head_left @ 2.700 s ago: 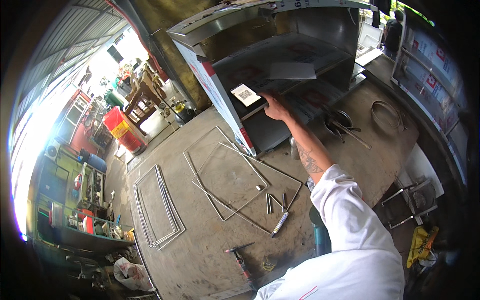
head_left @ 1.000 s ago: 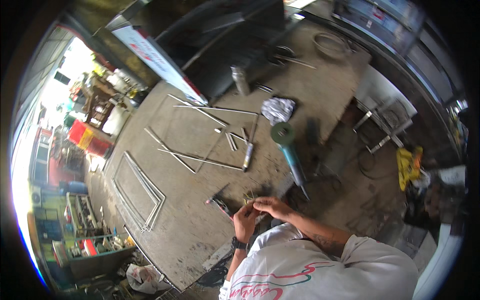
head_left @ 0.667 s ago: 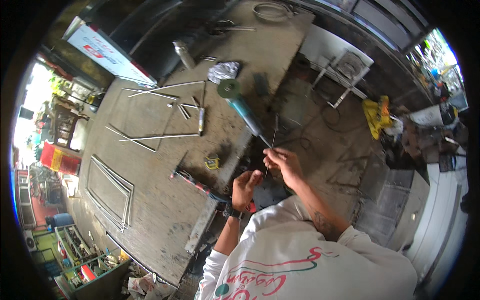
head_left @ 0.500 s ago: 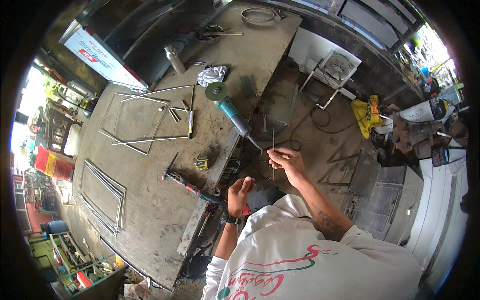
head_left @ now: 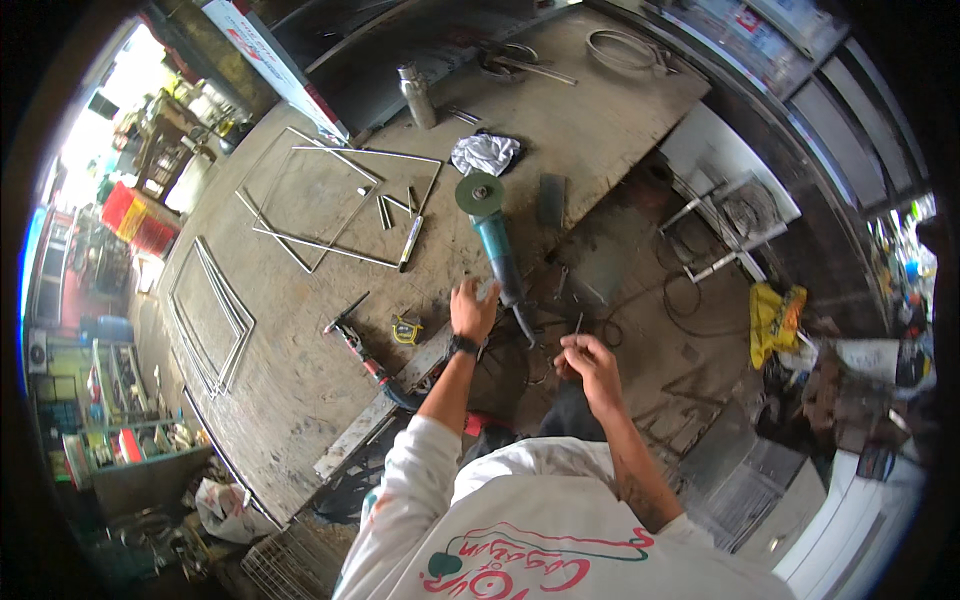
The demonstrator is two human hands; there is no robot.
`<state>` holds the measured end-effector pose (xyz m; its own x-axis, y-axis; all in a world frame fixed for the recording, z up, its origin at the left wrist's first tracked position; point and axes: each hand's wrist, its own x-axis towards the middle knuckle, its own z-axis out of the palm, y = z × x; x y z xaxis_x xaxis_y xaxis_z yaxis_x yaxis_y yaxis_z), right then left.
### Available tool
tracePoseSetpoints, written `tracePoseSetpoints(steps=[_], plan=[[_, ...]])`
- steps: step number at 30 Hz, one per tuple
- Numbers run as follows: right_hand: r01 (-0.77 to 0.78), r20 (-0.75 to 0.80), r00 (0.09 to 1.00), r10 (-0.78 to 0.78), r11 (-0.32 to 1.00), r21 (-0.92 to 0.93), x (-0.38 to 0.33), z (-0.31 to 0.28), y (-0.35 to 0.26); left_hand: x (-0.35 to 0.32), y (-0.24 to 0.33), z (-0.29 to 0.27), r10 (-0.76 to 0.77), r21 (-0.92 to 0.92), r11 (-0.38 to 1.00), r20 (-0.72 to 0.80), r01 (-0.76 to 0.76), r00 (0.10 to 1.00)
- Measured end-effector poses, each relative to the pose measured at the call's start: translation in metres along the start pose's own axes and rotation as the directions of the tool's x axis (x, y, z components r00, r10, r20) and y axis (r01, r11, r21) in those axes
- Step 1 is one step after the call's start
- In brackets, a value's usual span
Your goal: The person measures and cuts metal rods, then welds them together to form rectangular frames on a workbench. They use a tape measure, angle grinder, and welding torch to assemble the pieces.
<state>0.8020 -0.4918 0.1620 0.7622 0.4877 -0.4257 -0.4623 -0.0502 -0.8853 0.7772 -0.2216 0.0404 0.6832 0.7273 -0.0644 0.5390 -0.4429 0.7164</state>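
My left hand point(head_left: 473, 312) is over the workbench's edge, beside the dark handle of a teal angle grinder point(head_left: 490, 235). Its thumb and fingers look apart, with nothing visible in them; whether it touches the grinder I cannot tell. The grinder lies on the bench point(head_left: 330, 310), its green disc at the far end and its handle reaching past the edge. To the right, away from the bench, my right hand point(head_left: 592, 372) is closed on a thin metal rod point(head_left: 579, 322), whose upper end sticks out above the fingers.
A yellow tape measure point(head_left: 405, 330) and a red-and-black tool point(head_left: 365, 355) lie near the bench edge. Thin metal frames point(head_left: 345, 205), short tube pieces point(head_left: 384, 212), a crumpled cloth point(head_left: 486, 153) and a metal bottle point(head_left: 416, 97) are farther off. A yellow sack point(head_left: 775, 322) stands at right.
My left hand has moved away from me and opened beside the grinder. My right hand has shifted right and lower with the rod. The view has turned and shifted.
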Motion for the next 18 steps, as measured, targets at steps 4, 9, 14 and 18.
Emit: tracePoseSetpoints(steps=[4,9,14,18], plan=[[-0.005,0.089,0.996,0.004,1.000,0.010,0.033,-0.087,0.000,0.094,0.068,0.068,-0.312,0.160,0.929,-0.144,0.334,0.939],[-0.082,-0.085,0.994,0.070,0.985,-0.149,0.077,-0.220,-0.044,0.114,0.083,0.100,-0.441,0.174,0.832,-0.368,0.527,0.818],[-0.203,-0.113,0.979,0.172,0.900,-0.385,0.159,-0.314,-0.092,0.110,0.097,0.112,-0.371,0.184,0.869,-0.373,0.460,0.850],[0.274,0.253,0.959,-0.130,0.659,-0.700,0.255,-0.278,-0.117,0.103,0.084,0.113,-0.334,0.221,0.871,-0.388,0.438,0.859]])
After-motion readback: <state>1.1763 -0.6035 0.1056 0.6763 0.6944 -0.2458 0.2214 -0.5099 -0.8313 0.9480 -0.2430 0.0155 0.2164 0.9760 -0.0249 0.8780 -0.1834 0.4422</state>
